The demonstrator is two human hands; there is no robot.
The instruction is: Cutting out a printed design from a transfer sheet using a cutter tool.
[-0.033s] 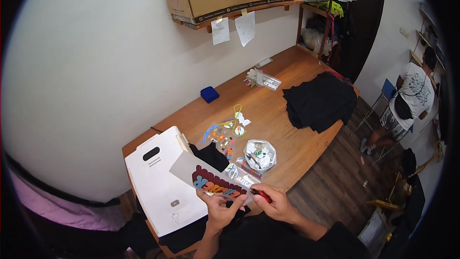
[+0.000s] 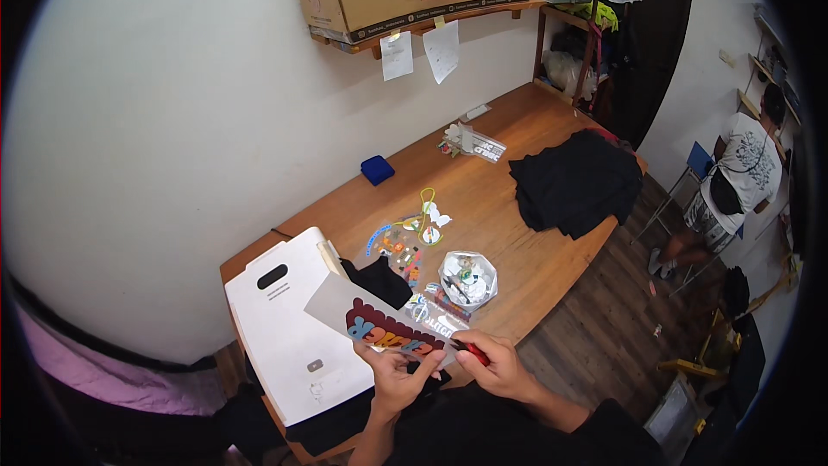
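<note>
My left hand (image 2: 392, 377) holds the near edge of a clear film sheet (image 2: 345, 304) printed with a red, dark and blue lettering design. My right hand (image 2: 504, 368) is closed on a small red-handled tool (image 2: 471, 352), whose tip meets the sheet's right end. Both hands hover over the near edge of the wooden table (image 2: 517, 233). Dark fabric lies under them at the table's edge.
A white flat machine (image 2: 289, 328) lies left of the sheet, with a black cloth piece (image 2: 379, 280) beside it. Past it are coloured film cut-outs (image 2: 405, 246), a clear bag of scraps (image 2: 467, 278), a blue box (image 2: 377, 170) and black garments (image 2: 573, 181). A person (image 2: 742, 177) sits far right.
</note>
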